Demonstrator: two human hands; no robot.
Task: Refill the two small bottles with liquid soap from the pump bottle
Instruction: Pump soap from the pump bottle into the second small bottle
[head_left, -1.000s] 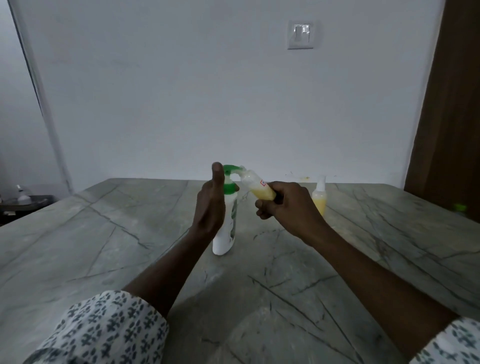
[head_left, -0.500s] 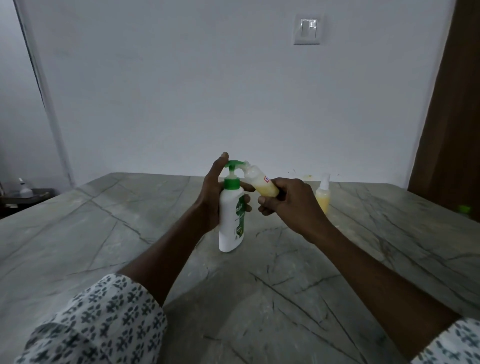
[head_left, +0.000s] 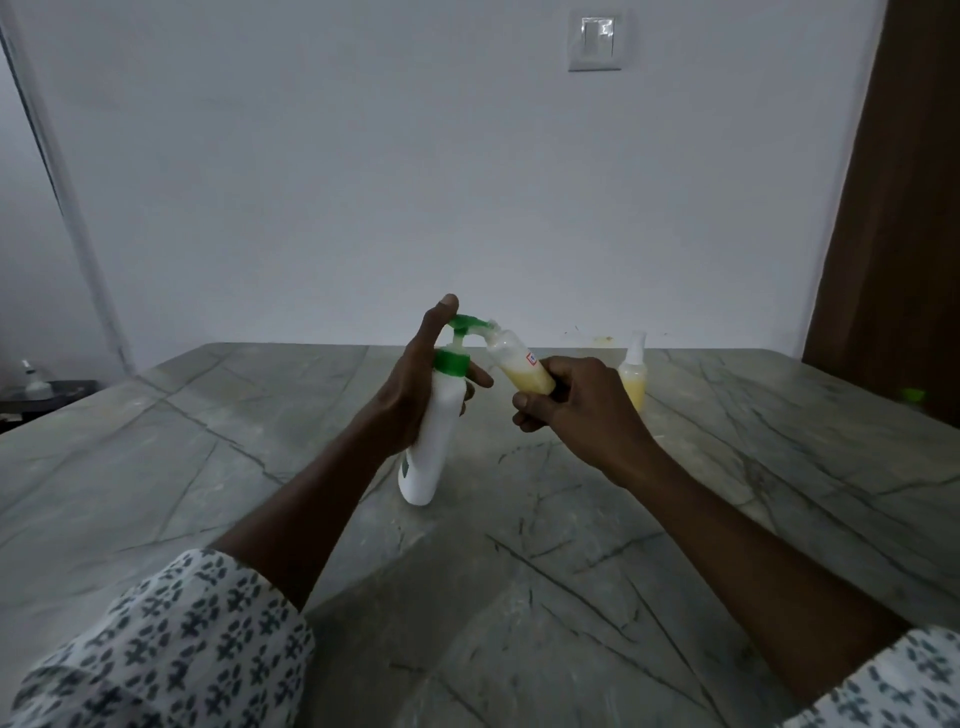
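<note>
A white pump bottle (head_left: 434, 441) with a green pump head (head_left: 465, 323) stands tilted on the grey stone table. My left hand (head_left: 415, 384) grips its upper body, thumb raised beside the pump head. My right hand (head_left: 571, 408) holds a small clear bottle (head_left: 519, 366), partly filled with yellow soap, tilted with its mouth up against the pump spout. A second small bottle (head_left: 635, 382) with yellow soap and a white top stands behind my right hand, partly hidden by it.
The stone table (head_left: 260, 467) runs to a white wall. A brown door (head_left: 904, 234) is at the right, with a small green thing (head_left: 910, 395) near the table's right edge. A dark side surface with a small object (head_left: 31, 379) sits far left.
My left hand went from flat beside the pump bottle to gripping its body, and the bottle now leans. The small bottle stays at the spout.
</note>
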